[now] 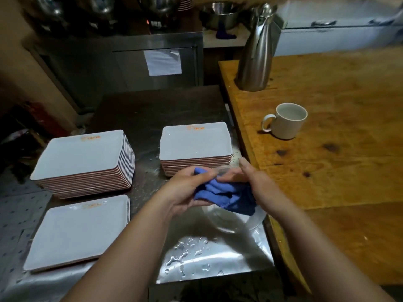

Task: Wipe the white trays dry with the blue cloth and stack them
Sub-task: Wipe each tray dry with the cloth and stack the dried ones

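Three stacks of white trays stand on the wet steel counter (209, 262): a tall stack (85, 155) at the left, a lower stack (195, 140) in the middle, and a short stack (78, 229) nearest me on the left. Between my hands is the crumpled blue cloth (222, 192). My left hand (185, 190) grips the cloth and presses it onto a clear glass dish (233, 221). My right hand (255, 182) holds that dish by its upper rim, thumb on top. The cloth hides part of the dish.
A wooden table (338, 171) adjoins the counter on the right, with a white mug (287, 120) and a steel jug (257, 53) on it. Water drops lie on the counter in front. Steel cabinets and bowls fill the back.
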